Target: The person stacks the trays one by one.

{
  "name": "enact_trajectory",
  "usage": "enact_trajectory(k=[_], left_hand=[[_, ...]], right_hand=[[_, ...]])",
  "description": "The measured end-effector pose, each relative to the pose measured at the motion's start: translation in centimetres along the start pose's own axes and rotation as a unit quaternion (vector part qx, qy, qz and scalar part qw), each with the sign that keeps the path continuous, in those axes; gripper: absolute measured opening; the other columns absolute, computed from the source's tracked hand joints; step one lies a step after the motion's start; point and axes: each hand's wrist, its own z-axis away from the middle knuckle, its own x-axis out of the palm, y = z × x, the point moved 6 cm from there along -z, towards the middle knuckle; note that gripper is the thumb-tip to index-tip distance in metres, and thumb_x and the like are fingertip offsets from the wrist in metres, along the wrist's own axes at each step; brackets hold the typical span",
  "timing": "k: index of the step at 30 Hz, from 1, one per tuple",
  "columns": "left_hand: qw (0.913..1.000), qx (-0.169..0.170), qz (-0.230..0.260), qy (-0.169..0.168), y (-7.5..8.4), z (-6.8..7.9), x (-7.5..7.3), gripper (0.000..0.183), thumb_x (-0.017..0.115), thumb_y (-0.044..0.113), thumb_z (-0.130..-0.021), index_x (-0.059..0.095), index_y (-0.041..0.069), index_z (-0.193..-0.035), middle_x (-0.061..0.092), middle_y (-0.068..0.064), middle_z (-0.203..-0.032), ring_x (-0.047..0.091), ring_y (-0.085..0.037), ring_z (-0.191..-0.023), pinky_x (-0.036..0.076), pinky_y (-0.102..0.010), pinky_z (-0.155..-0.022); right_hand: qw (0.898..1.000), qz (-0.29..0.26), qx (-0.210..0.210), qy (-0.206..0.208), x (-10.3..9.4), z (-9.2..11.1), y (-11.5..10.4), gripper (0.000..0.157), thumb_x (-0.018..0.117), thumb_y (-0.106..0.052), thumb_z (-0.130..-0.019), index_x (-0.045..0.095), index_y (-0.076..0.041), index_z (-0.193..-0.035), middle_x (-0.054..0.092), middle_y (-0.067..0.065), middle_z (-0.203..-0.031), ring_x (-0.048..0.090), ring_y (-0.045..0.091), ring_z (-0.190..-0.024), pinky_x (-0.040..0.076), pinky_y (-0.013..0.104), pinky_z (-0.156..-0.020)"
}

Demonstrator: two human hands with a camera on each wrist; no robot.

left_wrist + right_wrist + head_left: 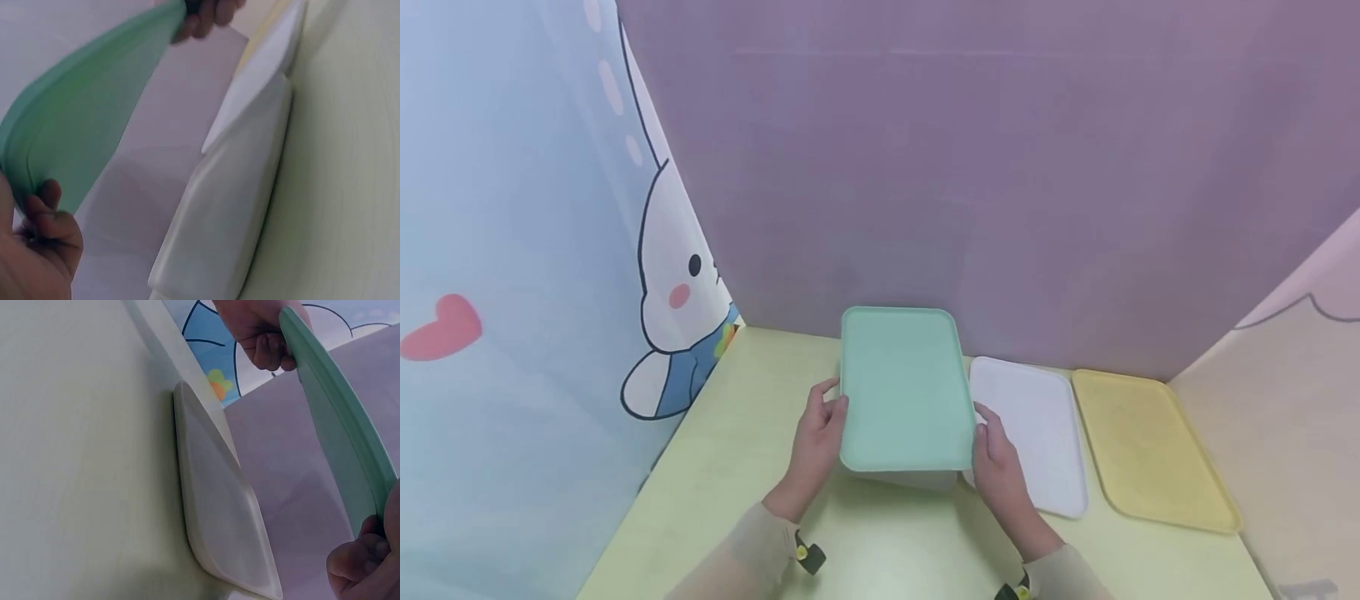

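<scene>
Green tray (901,387) raised above the table (887,546). On my remote feed I see its long axis running away from the person toward the purple wall (970,183), the far end skewed slightly left. The tray lies between the hands: the left hand (818,435) grips its left long edge; the right hand (1000,467) grips the right, near the closer corner. Below it, apart, I note a pale tray (225,200) resting on the table.
</scene>
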Motion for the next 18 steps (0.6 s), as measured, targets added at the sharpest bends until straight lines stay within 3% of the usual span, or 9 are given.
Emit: enact_trajectory(k=[3,6,10,14,18], left_hand=[[0.9998,0.012,0.0,-0.014,-0.2,-0.1,-0.4,0.047,0.048,0.051,-0.105,0.044,0.03,-0.147,0.075,-0.003,-0.112,0.073,-0.02,-0.102,0.06,-0.041,-0.088],[0.9992,0.015,0.01,-0.036,-0.6,-0.1,-0.7,0.045,0.048,0.049,-0.105,0.044,0.032,-0.147,0.075,-0.003,-0.114,0.072,-0.02,-0.104,0.059,-0.041,-0.09],[0.9979,0.016,0.018,-0.06,-0.9,0.1,-1.1,0.048,0.049,0.049,-0.105,0.039,0.033,-0.149,0.074,-0.005,-0.119,0.071,-0.021,-0.11,0.057,-0.044,-0.095],[0.9975,0.012,0.025,-0.065,-0.8,0.3,-1.5,0.046,0.05,0.048,-0.105,0.04,0.036,-0.148,0.074,-0.004,-0.119,0.07,-0.02,-0.111,0.056,-0.043,-0.095],[0.9963,0.011,0.028,-0.081,-1.0,0.5,-1.6,0.046,0.049,0.048,-0.105,0.041,0.036,-0.149,0.074,-0.002,-0.117,0.071,-0.02,-0.109,0.057,-0.042,-0.093]], right_hand=[[1.0,-0.013,-0.017,-0.013,0.0,0.6,-0.1,0.043,0.031,-0.038,-0.112,0.04,-0.026,-0.152,0.058,0.008,-0.145,0.058,0.027,-0.129,0.045,0.053,-0.11],[0.998,-0.047,-0.01,-0.046,0.2,1.0,0.2,0.044,0.03,-0.042,-0.111,0.035,-0.032,-0.154,0.063,0.01,-0.132,0.063,0.024,-0.113,0.054,0.043,-0.096],[0.987,-0.117,0.019,-0.108,0.8,1.2,0.6,0.047,0.029,-0.045,-0.111,0.025,-0.037,-0.157,0.061,0.016,-0.122,0.063,0.026,-0.098,0.056,0.03,-0.079],[0.985,-0.117,0.04,-0.116,0.9,0.6,0.6,0.049,0.03,-0.051,-0.109,0.024,-0.042,-0.157,0.053,0.009,-0.14,0.058,0.026,-0.112,0.052,0.038,-0.092],[0.989,-0.096,0.051,-0.102,0.6,-0.1,0.3,0.05,0.031,-0.056,-0.107,0.024,-0.045,-0.156,0.048,0.002,-0.141,0.049,0.025,-0.125,0.041,0.047,-0.107]])
